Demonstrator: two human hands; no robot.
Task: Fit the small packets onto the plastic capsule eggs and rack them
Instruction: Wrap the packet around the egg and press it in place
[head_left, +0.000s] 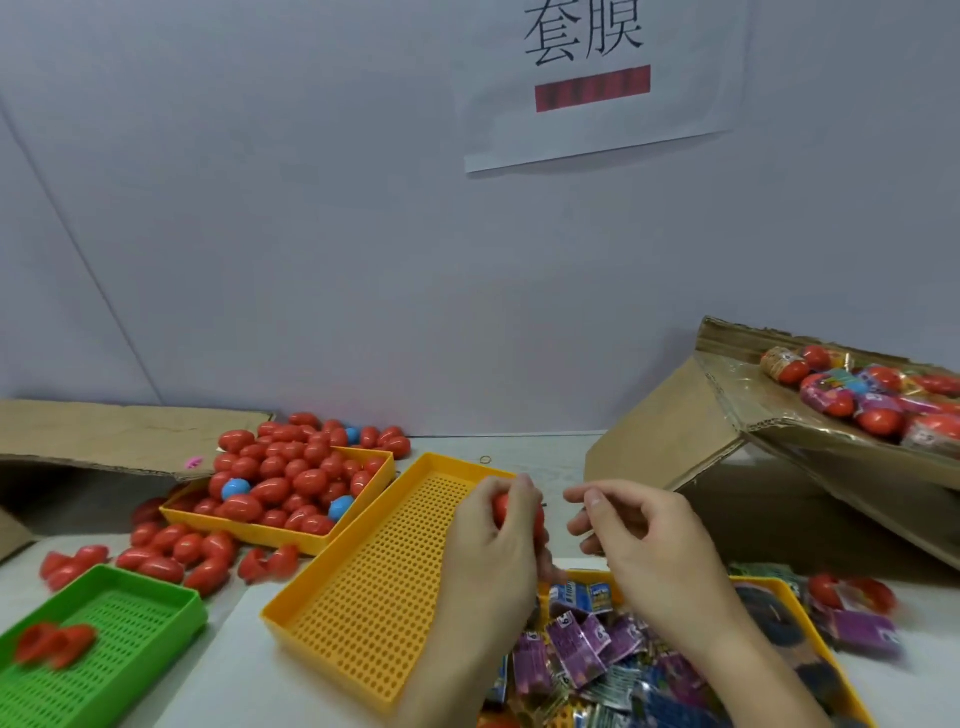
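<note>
My left hand (496, 540) grips a red capsule egg (503, 506) above the right edge of an empty yellow perforated tray (363, 597). My right hand (639, 530) hovers just to its right, fingers loosely curled with the thumb and forefinger close together; nothing shows between them. Below both hands a yellow tray (779, 584) holds a heap of small purple and blue packets (576, 644). Another yellow tray (270, 532) at the left is piled with red eggs (291, 478) and a few blue ones.
A green perforated tray (156, 608) at the lower left holds a few red egg halves. Loose red eggs (171, 551) lie around it. A tilted cardboard box (737, 415) at the right carries wrapped eggs (872, 400). Flat cardboard (104, 431) lies at the far left, with a wall behind.
</note>
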